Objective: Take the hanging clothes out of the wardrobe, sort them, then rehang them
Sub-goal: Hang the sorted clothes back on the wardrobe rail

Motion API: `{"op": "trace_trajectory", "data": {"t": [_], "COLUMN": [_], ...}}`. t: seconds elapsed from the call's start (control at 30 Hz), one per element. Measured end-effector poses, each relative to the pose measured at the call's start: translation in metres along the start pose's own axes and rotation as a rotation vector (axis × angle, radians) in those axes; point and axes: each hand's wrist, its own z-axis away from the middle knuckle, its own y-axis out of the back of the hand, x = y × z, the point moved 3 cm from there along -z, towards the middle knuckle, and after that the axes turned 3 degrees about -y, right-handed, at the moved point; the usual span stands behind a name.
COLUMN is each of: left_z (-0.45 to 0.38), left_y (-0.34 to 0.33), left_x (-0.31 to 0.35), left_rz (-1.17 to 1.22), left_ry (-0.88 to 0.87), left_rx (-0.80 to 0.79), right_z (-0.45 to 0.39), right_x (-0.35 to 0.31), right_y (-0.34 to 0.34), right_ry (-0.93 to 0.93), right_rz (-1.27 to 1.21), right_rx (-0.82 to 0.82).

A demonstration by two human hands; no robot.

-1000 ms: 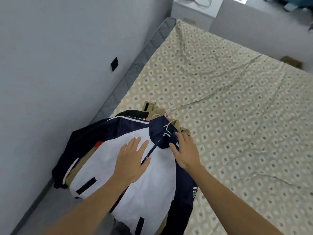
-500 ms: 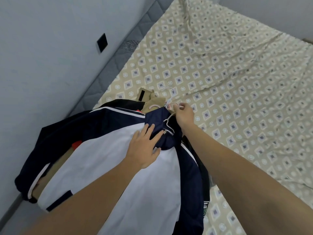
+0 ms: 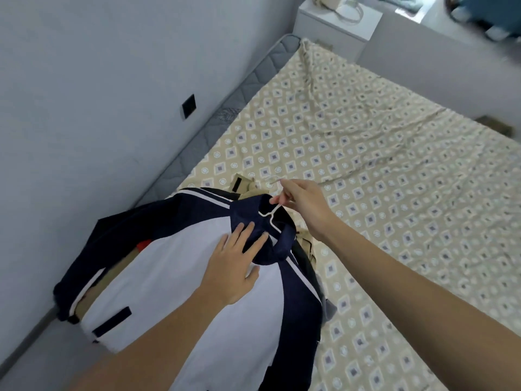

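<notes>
Navy-and-white zip jacket [image 3: 180,277] w/ white chest panel, navy sleeves + collar, thin white stripes along the shoulder seams, short navy pocket tabs on the white front. Lies face-up on top of a pile of clothes at the near left corner of the bed, collar pointing away from the person, left sleeve hanging off the bed edge toward the wall. Under it: tan/khaki garment [image 3: 244,186] poking out past the collar, a red bit [image 3: 143,245] at the left, something black along the right side.

Left hand [image 3: 232,263]: flat on the jacket chest just below the collar, fingers straight and spread, tips on the navy collar fabric, pressing, not gripping.

Right hand [image 3: 303,203]: thumb + forefinger pinching the neck of the thin white wire hanger [image 3: 272,214], other fingers loosely curled. Hanger shoulder visible coming out of the collar opening; the rest is inside the jacket. Second pale hook [image 3: 273,179] shows just beyond the fingertips; can't tell which garment it belongs to.

Bed sheet: beige w/ diamond print [image 3: 380,165], wrinkled. Jacket hem cut off by the bottom frame edge. Top right corner blurred, contents unreadable. White nightstand [image 3: 338,29] at the bed head, items on it too blurred to ID.
</notes>
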Motion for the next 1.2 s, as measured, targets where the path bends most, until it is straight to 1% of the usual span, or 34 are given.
{"op": "trace_trajectory", "data": {"t": [0.17,0.33,0.47,0.57,0.7,0.83,0.93,1.1,1.2], "left_z": [0.059,0.158,0.239,0.296,0.366,0.442,0.502,0.588,0.635], "left_y": [0.091,0.177,0.223,0.247,0.281,0.309,0.313,0.295,0.277], "left_x": [0.032,0.075,0.124,0.154,0.188,0.229,0.265,0.330,0.369], "left_rz": [0.026,0.040,0.076,0.054,-0.008,-0.075,-0.086,-0.109,-0.120], "left_ry": [0.136,0.286,0.391,0.477,0.576,0.663,0.714,0.811,0.919], "left_rx": [0.102,0.265,0.379,0.430,0.554,0.643,0.704,0.787,0.801], "right_z": [0.102,0.213,0.312,0.385,0.488,0.588,0.653,0.736,0.769], "right_x": [-0.085,-0.150,-0.194,-0.225,-0.257,-0.266,-0.256,-0.219,-0.196], "right_y": [-0.041,-0.084,-0.113,-0.133,-0.157,-0.176,-0.184,-0.187,-0.189], "right_ry": [0.128,0.220,0.293,0.355,0.477,0.587,0.657,0.706,0.764], "right_rz": [-0.003,0.033,0.112,0.150,0.252,0.297,0.291,0.286,0.319], "right_rx": [-0.228,-0.463,-0.579,-0.662,-0.755,-0.819,-0.857,-0.962,-1.013]}}
